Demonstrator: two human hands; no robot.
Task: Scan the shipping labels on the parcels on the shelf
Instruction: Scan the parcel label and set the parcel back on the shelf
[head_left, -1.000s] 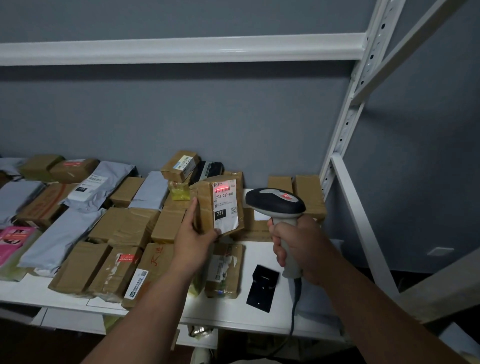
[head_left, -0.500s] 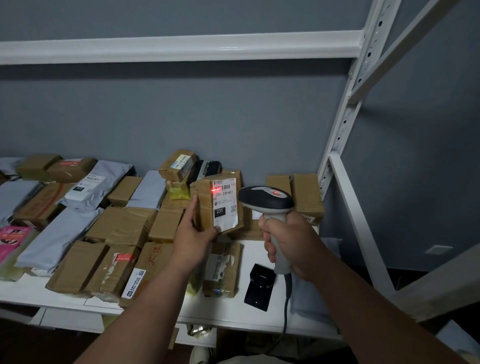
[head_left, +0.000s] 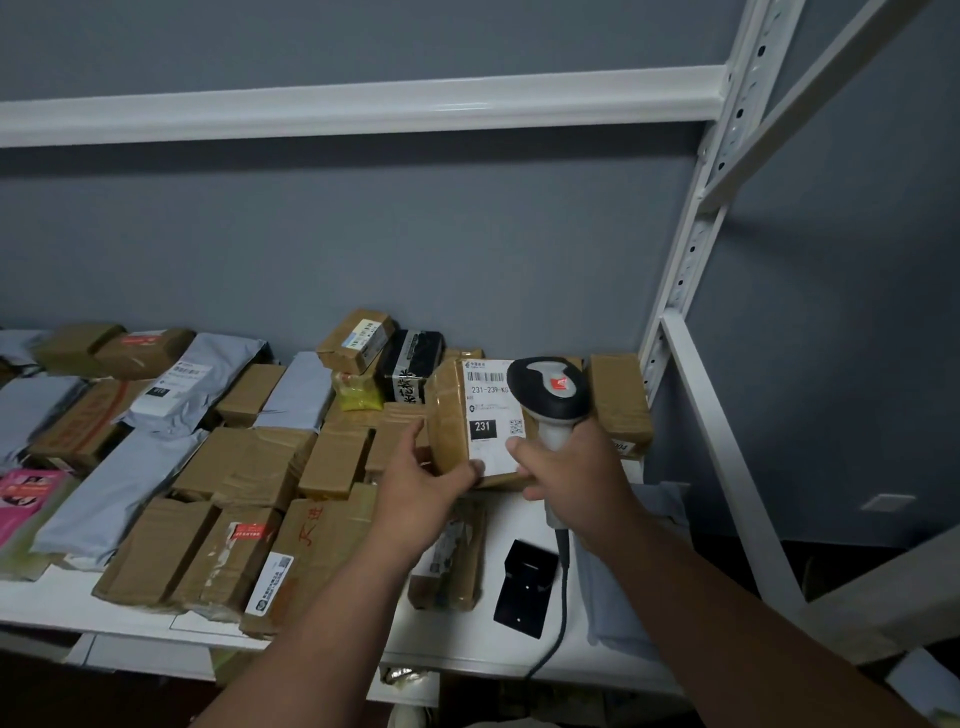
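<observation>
I see the small brown taped cardboard parcel (head_left: 457, 421) with its white shipping label (head_left: 493, 415) raised above the white metal shelf (head_left: 467, 660), my left hand (head_left: 421, 486) gripping its lower edge. My right hand (head_left: 566, 478) wraps the grey-and-black handheld barcode scanner (head_left: 550, 395), just beside the label.

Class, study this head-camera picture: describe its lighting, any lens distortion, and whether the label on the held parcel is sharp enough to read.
Head view: dim, even light with a blue-grey cast and no glare; wide-angle bowing bends the white shelf beam. On the held parcel, gripped by the left hand, the label reads "231" sharply; its finer print blurs, and the scanner in the right hand covers its right edge.
</observation>
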